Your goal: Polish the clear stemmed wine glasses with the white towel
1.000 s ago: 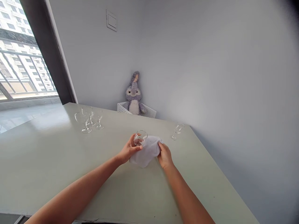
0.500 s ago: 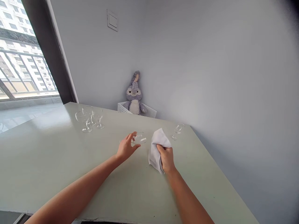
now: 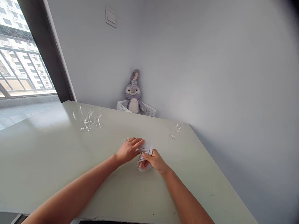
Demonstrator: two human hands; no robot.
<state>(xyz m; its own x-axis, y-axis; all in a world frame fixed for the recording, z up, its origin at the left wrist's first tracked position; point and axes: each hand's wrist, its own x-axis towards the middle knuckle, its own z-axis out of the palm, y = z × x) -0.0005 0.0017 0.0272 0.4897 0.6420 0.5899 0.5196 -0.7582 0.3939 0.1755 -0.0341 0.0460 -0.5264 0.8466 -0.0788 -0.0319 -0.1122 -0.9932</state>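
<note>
Near the middle of the table, my left hand (image 3: 129,151) is closed round a clear stemmed glass (image 3: 125,140), most of which is hidden by the hand and the cloth. My right hand (image 3: 155,160) grips a pale grey-white cloth (image 3: 146,147) and presses it against the glass's bowl end. The cloth is bunched, and part of it hangs below the right fingers. Both hands are close together, with the left fingertips at the cloth's edge.
Three stemmed glasses stand together at the left, one of them in front (image 3: 85,128). Another glass (image 3: 177,128) stands at the right of the pale green table (image 3: 105,186). Behind the table, a plush toy (image 3: 134,96) sits in a white basket (image 3: 149,111) by the wall.
My right hand has moved left with the cloth, which now meets and covers the glass's bowl end. The view has shifted slightly.
</note>
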